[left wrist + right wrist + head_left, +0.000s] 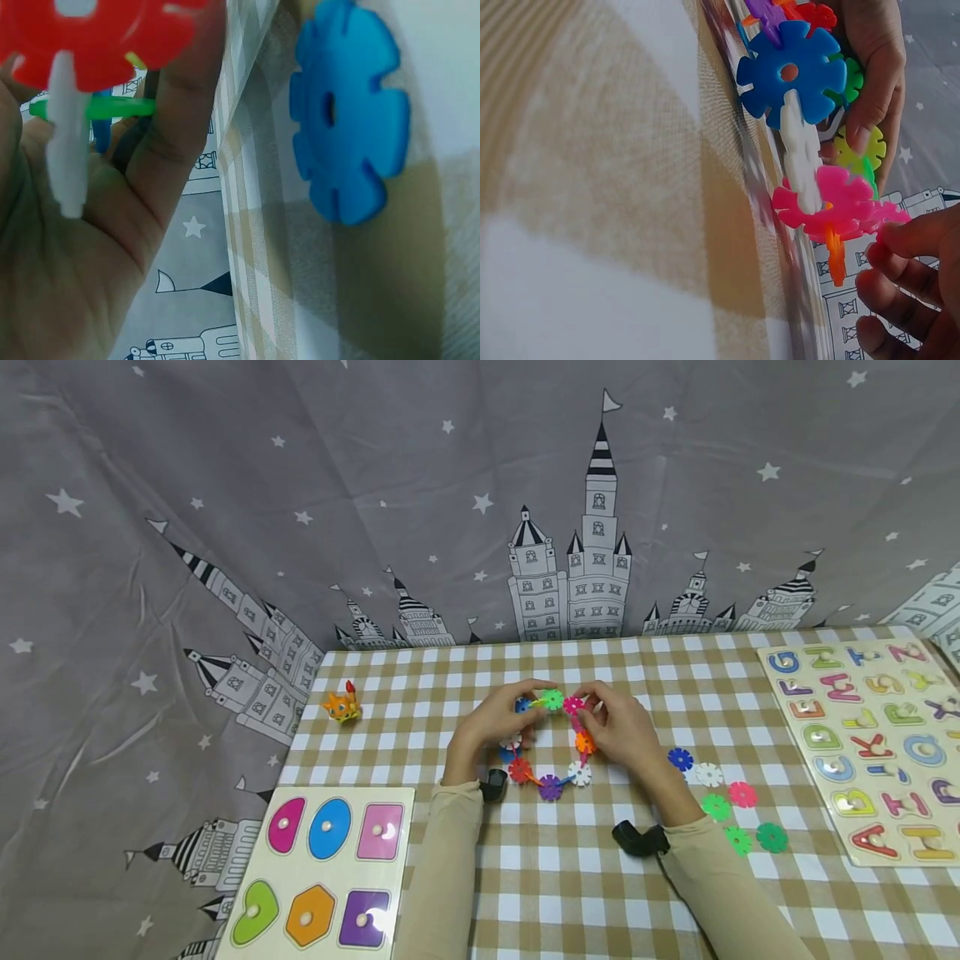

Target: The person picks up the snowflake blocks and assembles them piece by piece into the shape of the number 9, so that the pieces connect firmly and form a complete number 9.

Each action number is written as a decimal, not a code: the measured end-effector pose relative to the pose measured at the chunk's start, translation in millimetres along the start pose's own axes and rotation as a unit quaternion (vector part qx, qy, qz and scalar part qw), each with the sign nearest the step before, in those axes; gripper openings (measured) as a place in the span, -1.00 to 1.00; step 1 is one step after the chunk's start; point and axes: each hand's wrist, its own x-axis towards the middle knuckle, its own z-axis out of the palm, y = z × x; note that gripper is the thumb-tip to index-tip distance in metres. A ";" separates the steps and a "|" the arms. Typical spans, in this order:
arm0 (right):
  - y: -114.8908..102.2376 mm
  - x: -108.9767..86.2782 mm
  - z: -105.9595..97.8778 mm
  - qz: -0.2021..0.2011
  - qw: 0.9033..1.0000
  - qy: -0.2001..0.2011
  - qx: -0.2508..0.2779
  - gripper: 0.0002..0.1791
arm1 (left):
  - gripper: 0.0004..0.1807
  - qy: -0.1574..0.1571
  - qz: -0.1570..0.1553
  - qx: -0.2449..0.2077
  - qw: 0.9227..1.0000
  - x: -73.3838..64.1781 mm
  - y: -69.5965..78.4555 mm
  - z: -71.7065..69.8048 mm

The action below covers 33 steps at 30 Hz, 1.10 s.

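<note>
A ring of interlocking plastic snowflake discs (pixel 550 787) in mixed colours is held above the checked cloth. My left hand (pixel 491 722) holds its upper left part, near a blue and a green disc. From the right wrist view, the left thumb lies by a yellow disc (pixel 861 148). My right hand (pixel 622 725) pinches a pink disc (pixel 573 706) at the upper right between thumb and finger. Just below it hangs an orange disc (pixel 585 742). A red disc (pixel 105 45) and a blue disc (pixel 352 112) show close up in the left wrist view.
Several loose discs (pixel 742 794) lie right of my right forearm. A letter puzzle board (pixel 843 835) stands at the far right, a shape puzzle board (pixel 285 802) at the front left. A small orange toy figure (pixel 342 704) is at the back left. A grey castle curtain (pixel 420 485) hangs behind.
</note>
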 end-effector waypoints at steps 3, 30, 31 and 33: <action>-0.1 0.0 0.3 -0.011 1.000 0.008 -0.008 -0.77 | -0.54 -0.004 -0.002 -0.001 1.000 -0.2 0.5 0.4; 0.0 -0.7 5.8 -0.113 0.991 0.042 0.059 -0.78 | -0.56 0.021 0.055 -0.001 0.998 1.3 2.0 2.4; 0.1 -0.9 5.9 -0.114 0.991 0.043 0.058 -0.78 | -0.57 0.023 0.056 0.000 0.998 1.8 2.1 3.2; 0.5 -1.0 6.3 -0.113 0.991 0.047 0.054 -0.79 | -0.57 0.024 0.053 -0.005 0.998 2.8 2.7 5.0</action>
